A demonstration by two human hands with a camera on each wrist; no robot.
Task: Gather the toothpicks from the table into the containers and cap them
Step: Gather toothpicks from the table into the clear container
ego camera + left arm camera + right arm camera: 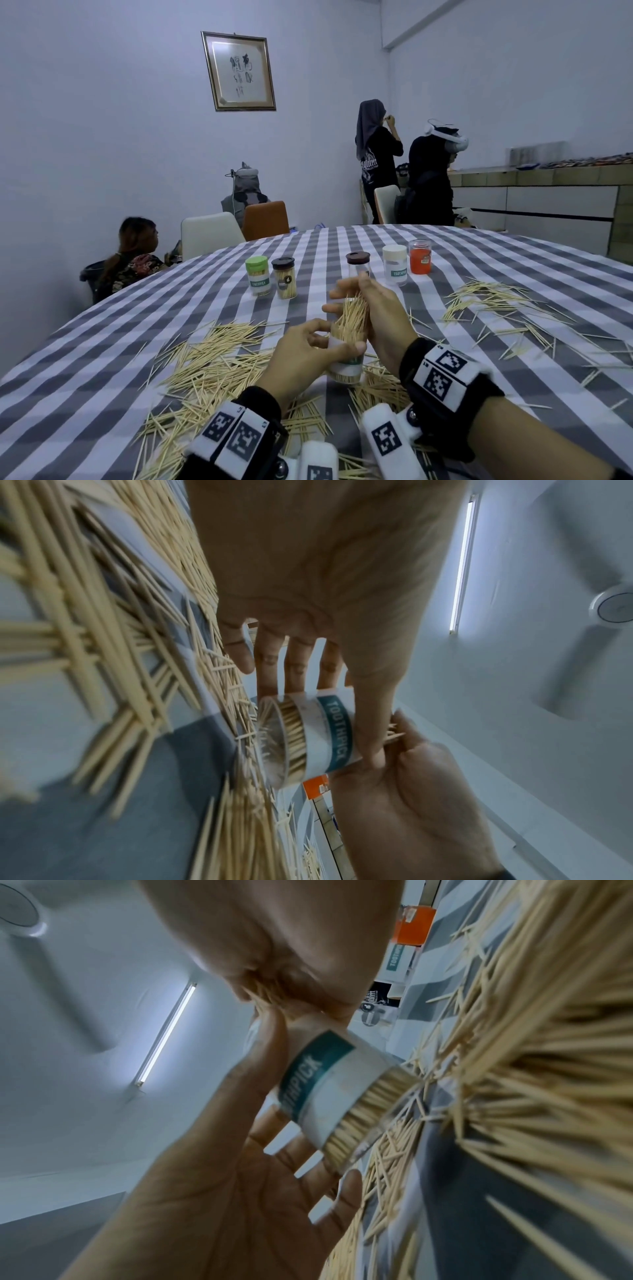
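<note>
My left hand (335, 344) grips an uncapped clear toothpick container (346, 368) with a white and teal label, lifted slightly and tilted over the table. In the left wrist view my thumb lies across the label of this container (315, 737) and my fingers (294, 666) sit behind it. My right hand (349, 294) holds a bundle of toothpicks (352, 318) whose lower ends stand in the container's mouth. The right wrist view shows that bundle (267, 991) in my right hand above the container (329, 1091). Loose toothpicks (219, 363) lie heaped under both hands.
More toothpicks (496, 301) are scattered at the right on the checked tablecloth (102, 342). Further back stand several capped containers: green-capped (257, 275), dark-capped (283, 277), another dark-capped (358, 262), white-capped (395, 263) and orange (420, 257). Chairs and people are beyond the table.
</note>
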